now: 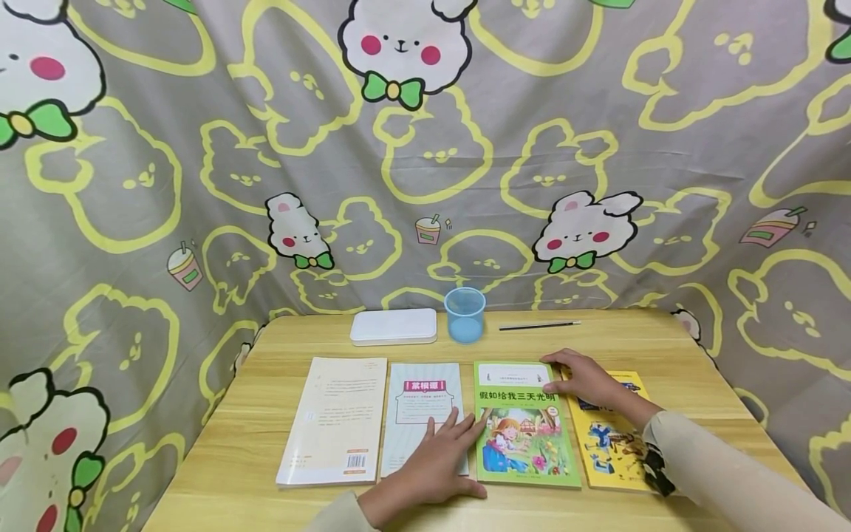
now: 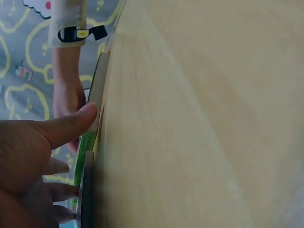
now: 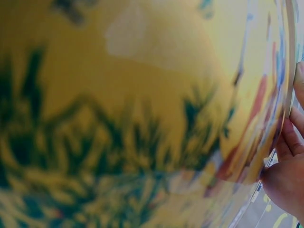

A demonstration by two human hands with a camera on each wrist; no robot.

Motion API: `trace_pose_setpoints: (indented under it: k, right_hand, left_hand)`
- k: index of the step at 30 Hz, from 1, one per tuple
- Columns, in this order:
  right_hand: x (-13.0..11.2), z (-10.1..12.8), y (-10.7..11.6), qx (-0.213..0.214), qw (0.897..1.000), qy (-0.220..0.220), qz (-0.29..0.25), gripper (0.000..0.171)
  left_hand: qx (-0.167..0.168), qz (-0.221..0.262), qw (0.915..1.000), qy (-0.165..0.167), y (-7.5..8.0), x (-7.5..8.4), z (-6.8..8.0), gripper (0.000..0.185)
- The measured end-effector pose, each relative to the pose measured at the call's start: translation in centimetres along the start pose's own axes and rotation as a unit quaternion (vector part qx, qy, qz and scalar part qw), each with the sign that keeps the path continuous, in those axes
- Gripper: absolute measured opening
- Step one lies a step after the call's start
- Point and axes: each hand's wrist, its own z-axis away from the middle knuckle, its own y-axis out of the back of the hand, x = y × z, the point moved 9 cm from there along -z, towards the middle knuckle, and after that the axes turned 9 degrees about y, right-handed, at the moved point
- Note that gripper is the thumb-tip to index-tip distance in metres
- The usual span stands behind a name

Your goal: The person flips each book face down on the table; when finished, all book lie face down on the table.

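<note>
Four books lie in a row on the wooden table (image 1: 665, 355): a cream one (image 1: 335, 421), a pale blue-white one (image 1: 422, 414), a green picture book (image 1: 521, 436) and a yellow one (image 1: 608, 443). My left hand (image 1: 435, 462) lies flat on the pale book, its fingers spread and reaching the green book's left edge. In the left wrist view the thumb (image 2: 71, 126) touches the green book's edge (image 2: 85, 147). My right hand (image 1: 585, 377) rests on the green book's top right corner, over the gap to the yellow book. The right wrist view shows a blurred yellow cover (image 3: 118, 118) and fingers (image 3: 289, 180).
At the back of the table stand a flat white box (image 1: 394, 326), a clear blue cup (image 1: 465, 315) and a dark pen (image 1: 538, 324). A grey cloth (image 1: 199, 185) printed with rabbits hangs behind and beside the table. Bare wood runs along the front edge.
</note>
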Motion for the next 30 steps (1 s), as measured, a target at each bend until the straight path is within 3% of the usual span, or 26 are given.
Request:
trace_pose_setpoints:
  k: [6, 17, 24, 30]
  right_hand:
    - [-0.06, 0.08, 0.05, 0.000, 1.000, 0.002, 0.004, 0.064]
    - [0.11, 0.14, 0.04, 0.002, 1.000, -0.001, 0.006, 0.064]
    - [-0.07, 0.23, 0.10, 0.003, 1.000, 0.003, 0.005, 0.065]
    - [-0.03, 0.25, 0.15, 0.001, 1.000, 0.000, 0.001, 0.065]
  left_hand:
    - [0.006, -0.027, 0.9996, -0.004, 0.01, 0.21, 0.19, 0.104]
    - [0.008, -0.032, 0.9994, 0.005, -0.11, 0.25, 0.09, 0.098]
    - [-0.001, -0.007, 0.9999, 0.009, -0.04, 0.15, -0.07, 0.098]
    - [-0.008, 0.050, 0.9986, 0.012, 0.17, 0.00, -0.29, 0.097]
